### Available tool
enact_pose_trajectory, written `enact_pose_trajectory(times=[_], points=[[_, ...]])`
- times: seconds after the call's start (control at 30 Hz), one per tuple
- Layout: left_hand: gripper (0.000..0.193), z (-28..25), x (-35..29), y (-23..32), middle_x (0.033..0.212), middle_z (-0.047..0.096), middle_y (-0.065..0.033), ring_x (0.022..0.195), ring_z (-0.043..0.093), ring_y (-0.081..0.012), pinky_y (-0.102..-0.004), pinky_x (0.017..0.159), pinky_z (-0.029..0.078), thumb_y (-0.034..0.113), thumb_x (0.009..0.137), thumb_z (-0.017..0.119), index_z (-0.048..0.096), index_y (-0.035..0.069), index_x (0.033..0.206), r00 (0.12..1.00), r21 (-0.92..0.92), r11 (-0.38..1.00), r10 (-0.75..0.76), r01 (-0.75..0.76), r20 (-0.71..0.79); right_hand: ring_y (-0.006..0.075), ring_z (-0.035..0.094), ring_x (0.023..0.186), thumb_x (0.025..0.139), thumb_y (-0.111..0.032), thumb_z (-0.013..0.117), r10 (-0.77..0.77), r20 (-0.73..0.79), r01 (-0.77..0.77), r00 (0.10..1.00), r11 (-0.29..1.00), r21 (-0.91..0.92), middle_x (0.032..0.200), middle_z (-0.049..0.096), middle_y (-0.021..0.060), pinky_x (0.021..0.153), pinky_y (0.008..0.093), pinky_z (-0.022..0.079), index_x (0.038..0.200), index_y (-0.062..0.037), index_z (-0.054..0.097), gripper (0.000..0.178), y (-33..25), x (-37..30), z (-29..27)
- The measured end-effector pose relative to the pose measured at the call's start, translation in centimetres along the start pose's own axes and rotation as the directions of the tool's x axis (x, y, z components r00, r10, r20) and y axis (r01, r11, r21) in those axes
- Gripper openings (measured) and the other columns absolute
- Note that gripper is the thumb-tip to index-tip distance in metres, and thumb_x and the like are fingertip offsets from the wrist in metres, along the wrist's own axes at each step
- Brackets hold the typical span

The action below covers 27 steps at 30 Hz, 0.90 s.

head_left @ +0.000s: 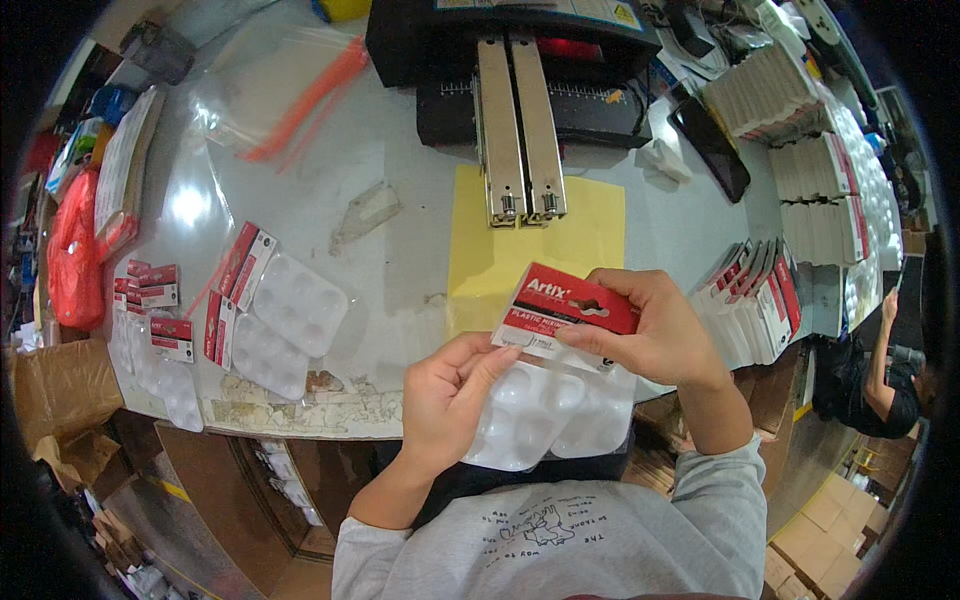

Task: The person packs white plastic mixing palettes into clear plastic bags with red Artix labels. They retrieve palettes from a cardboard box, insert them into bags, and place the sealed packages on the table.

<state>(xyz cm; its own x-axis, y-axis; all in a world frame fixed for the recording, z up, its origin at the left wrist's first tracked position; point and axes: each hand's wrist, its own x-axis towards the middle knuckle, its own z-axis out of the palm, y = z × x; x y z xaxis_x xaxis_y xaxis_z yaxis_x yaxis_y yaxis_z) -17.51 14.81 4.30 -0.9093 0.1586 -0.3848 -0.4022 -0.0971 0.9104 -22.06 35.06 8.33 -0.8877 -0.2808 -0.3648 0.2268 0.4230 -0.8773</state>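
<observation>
Reference yellow sheet (590,235): partly obscured by metal arms (505,130) and the red-and-white card (545,290); nearer the wearer than the sheet, the upper parts of the white palettes (520,415) and some fingertips of the right hand (665,330) are concealed behind that card. Beyond the sheet, the black machine (430,50) is cut off by the upper frame edge. Well right of the sheet, a person (885,400) merges into the dark rim, details too small to determine.
</observation>
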Motion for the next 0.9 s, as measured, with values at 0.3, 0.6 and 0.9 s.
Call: enact_pose_trajectory(times=[0.3,0.6,0.9], points=[[0.020,-0.1,-0.2,-0.1,0.073,0.059,0.0021,0.067,0.046,-0.0029,-0.0174,0.060,0.038,0.014,0.090,0.059,0.066,-0.005,0.091,0.980,0.054,0.994,0.099,-0.091,-0.175,0.0147,0.057,0.059,0.070,-0.036,0.076,-0.117,-0.139,0.101,0.983,0.988,-0.115,0.073,0.066,0.0092,0.056,0.0308,0.045,0.091,-0.0012,0.066,0.042,1.3,0.1,-0.7],[0.026,-0.6,0.5,-1.7,0.077,0.059,0.0023,0.068,0.044,-0.0043,-0.0191,0.061,0.037,0.018,0.092,0.057,0.064,-0.007,0.091,0.946,-0.025,0.988,0.139,-0.153,-0.293,0.0106,0.061,0.060,0.085,-0.011,0.062,0.141,0.119,-0.175,0.983,0.921,0.348,0.073,0.065,0.0085,0.056,0.0225,0.048,0.086,0.0075,0.065,0.019,3.7,-1.6,0.2],[0.029,-0.1,4.4,-0.7,0.068,0.052,-0.0027,0.067,0.041,-0.0077,-0.0232,0.063,0.037,0.020,0.097,0.043,0.054,-0.002,0.082,0.951,0.273,0.953,0.198,-0.130,-0.239,0.0111,0.060,0.059,0.089,-0.016,0.056,0.217,0.089,-0.224,0.972,0.747,0.626,0.069,0.061,0.0049,0.049,0.0213,0.042,0.081,-0.0001,0.059,0.018,3.9,2.3,1.0]])
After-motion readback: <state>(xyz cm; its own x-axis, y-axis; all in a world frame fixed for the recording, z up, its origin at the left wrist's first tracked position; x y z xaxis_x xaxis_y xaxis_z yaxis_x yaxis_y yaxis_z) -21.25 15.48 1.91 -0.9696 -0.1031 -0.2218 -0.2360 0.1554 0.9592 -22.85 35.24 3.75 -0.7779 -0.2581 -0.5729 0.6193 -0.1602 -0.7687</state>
